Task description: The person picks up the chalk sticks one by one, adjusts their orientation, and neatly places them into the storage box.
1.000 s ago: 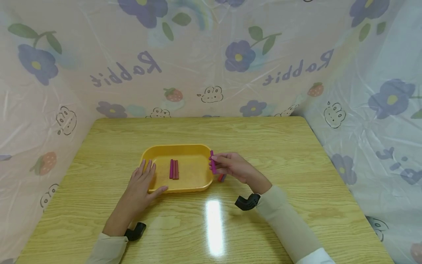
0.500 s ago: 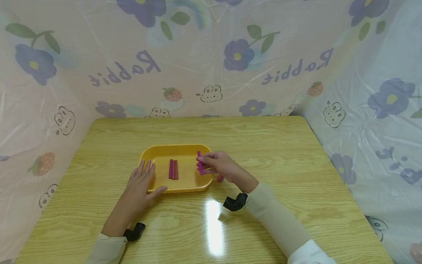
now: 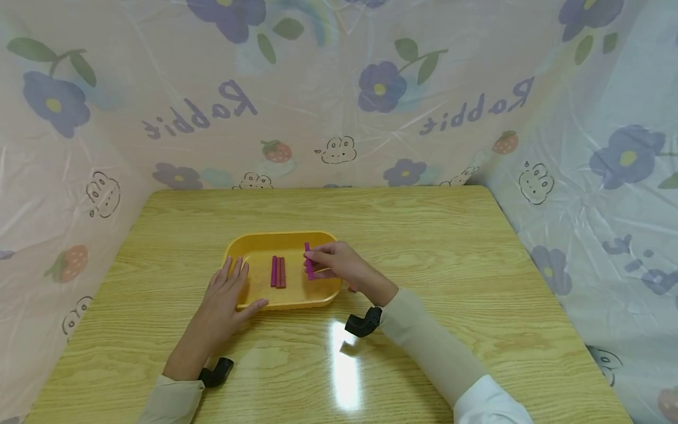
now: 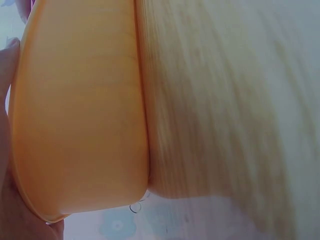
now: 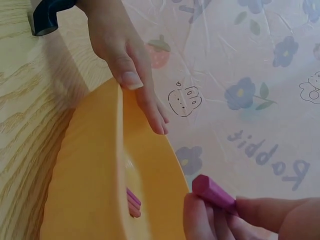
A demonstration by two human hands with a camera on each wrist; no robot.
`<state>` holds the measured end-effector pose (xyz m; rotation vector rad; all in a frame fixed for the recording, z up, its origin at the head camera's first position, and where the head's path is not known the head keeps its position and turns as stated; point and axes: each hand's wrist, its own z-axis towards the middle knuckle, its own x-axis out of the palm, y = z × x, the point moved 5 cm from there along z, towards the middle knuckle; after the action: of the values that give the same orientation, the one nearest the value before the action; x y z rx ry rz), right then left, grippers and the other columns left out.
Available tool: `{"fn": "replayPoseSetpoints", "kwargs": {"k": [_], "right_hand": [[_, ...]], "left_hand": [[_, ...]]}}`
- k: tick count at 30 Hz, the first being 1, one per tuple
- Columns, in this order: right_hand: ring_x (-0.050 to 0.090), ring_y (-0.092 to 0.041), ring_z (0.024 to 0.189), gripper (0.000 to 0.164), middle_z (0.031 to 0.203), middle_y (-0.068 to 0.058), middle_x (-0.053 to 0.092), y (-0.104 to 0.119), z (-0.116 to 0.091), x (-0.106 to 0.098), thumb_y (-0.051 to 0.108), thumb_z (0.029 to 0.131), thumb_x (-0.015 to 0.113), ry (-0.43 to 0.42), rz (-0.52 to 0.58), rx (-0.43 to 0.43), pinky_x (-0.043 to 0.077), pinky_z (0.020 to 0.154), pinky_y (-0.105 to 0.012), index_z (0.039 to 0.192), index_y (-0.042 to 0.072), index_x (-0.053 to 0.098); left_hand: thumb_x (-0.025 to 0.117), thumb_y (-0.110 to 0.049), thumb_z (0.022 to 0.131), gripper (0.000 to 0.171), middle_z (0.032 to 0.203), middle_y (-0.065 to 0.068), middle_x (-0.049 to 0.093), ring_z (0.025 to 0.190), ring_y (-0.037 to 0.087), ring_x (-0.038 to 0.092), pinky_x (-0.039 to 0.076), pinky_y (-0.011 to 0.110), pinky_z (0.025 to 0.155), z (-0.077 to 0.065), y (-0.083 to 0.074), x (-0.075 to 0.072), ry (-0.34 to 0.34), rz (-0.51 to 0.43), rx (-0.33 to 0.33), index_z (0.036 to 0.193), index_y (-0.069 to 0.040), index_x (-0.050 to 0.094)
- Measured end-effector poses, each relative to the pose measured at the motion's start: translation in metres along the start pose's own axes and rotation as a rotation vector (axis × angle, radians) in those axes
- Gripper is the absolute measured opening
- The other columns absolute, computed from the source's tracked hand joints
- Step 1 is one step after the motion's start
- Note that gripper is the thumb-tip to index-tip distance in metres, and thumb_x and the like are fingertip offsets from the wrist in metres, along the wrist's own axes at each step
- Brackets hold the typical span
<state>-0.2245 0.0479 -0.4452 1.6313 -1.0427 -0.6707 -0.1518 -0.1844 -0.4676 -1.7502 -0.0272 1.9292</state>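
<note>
My right hand (image 3: 339, 260) pinches a purple crayon (image 3: 309, 262) between thumb and fingers, held tilted over the right half of a yellow tray (image 3: 296, 304). In the right wrist view the crayon (image 5: 212, 192) shows a six-sided end. Inside the tray, left of the held one, a purple crayon (image 3: 273, 271) lies side by side with two reddish ones (image 3: 282, 272). My left hand (image 3: 225, 297) rests on the tray's left end, fingers extended over the rim and thumb along the near edge. The left wrist view shows mostly the tray's outer wall (image 4: 80, 110).
A red crayon end (image 3: 352, 288) shows on the wooden table (image 3: 450, 247) just right of the tray, mostly hidden by my right hand. Patterned sheeting (image 3: 339, 106) rises behind and beside the table. Each wrist wears a black camera mount (image 3: 364, 323).
My right hand has carried the purple crayon leftward, from beside the tray's right rim to over its inside. The left hand and the crayons in the tray have stayed put.
</note>
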Motion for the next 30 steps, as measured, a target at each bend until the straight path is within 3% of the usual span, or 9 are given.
{"fn": "replayPoseSetpoints", "kwargs": {"k": [21,30], "right_hand": [[0.063,-0.018,0.080,0.034,0.094,-0.013,0.064,-0.004,0.020,0.012,0.016,0.095,0.055,-0.040,-0.051,0.024,0.055,0.072,-0.033,0.115,-0.012,0.058],[0.064,-0.018,0.080,0.032,0.095,-0.016,0.066,-0.010,0.029,0.015,0.014,0.094,0.056,-0.072,-0.064,0.017,0.055,0.071,-0.033,0.112,-0.012,0.060]], "left_hand": [[0.051,-0.058,0.087,0.091,0.151,0.020,0.016,0.141,0.030,-0.002,0.007,0.052,0.110,0.001,0.000,0.001,-0.021,0.011,0.009,0.146,0.003,0.019],[0.051,-0.058,0.087,0.091,0.151,0.020,0.015,0.141,0.030,-0.002,0.006,0.051,0.110,0.000,-0.001,0.000,-0.018,0.009,0.003,0.146,0.003,0.020]]}}
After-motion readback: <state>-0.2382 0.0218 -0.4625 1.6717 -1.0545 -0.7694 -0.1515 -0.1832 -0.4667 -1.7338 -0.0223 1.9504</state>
